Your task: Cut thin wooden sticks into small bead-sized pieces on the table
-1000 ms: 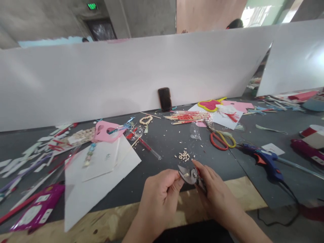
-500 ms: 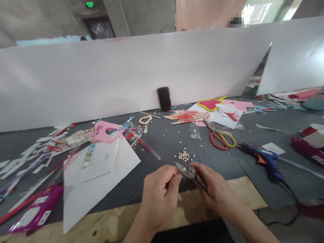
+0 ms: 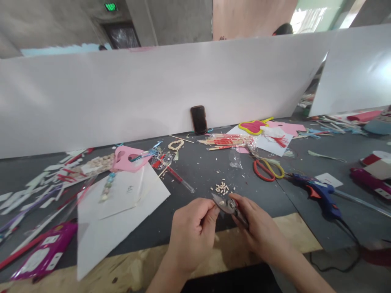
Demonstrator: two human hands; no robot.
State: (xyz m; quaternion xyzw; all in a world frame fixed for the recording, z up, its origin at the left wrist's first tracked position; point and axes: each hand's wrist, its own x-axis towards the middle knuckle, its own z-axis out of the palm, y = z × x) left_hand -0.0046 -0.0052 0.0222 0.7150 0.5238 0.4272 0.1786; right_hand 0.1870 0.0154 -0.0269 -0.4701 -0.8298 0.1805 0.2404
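My right hand (image 3: pixel 259 230) is wrapped round the dark handles of pruning shears (image 3: pixel 225 204), whose blades point left. Pressed together at the blade tips, the thumb and fingers of my left hand (image 3: pixel 191 232) pinch something too small and covered to make out. A short pale piece (image 3: pixel 222 202) shows by the blades. Just beyond the shears, a small pile of short pale wooden bits (image 3: pixel 222 188) lies on the dark table (image 3: pixel 201 171), with a few strays round it.
Red-and-yellow scissors (image 3: pixel 265 169) and a blue glue gun (image 3: pixel 320 191) with a cord lie to the right. Wrapped sticks (image 3: pixel 227 141) and a phone (image 3: pixel 198 119) against the white partition (image 3: pixel 137 89) are at the back. White boards (image 3: pixel 104 236) and a purple packet (image 3: pixel 45 252) lie left.
Both hands and the shears stay almost in place, with only a very slight shift. The camera view has tilted a little; the things on the table lie as before.
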